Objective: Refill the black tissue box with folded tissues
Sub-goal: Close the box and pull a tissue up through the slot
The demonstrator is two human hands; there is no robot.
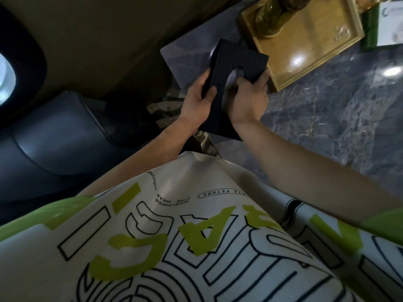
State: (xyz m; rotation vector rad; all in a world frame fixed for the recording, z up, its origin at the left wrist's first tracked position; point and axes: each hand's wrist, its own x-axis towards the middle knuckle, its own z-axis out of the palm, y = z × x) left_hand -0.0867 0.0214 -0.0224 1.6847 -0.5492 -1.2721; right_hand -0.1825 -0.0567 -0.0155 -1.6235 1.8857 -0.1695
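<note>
I am gripping the black tissue box [236,64] at upper centre, above the desk [327,110]. My left hand [196,99] is clamping its side. My right hand [248,99] is closing its grip at the opening.

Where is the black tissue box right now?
In the head view, the black tissue box is up in the middle, held in both hands, left hand and right hand, over the grey marble table, just beside the wooden tray.

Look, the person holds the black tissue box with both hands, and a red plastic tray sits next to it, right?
Almost. Both hands, left and right, do hold the black tissue box, but the head view shows the tray beside it is light wood, not red plastic.
</note>
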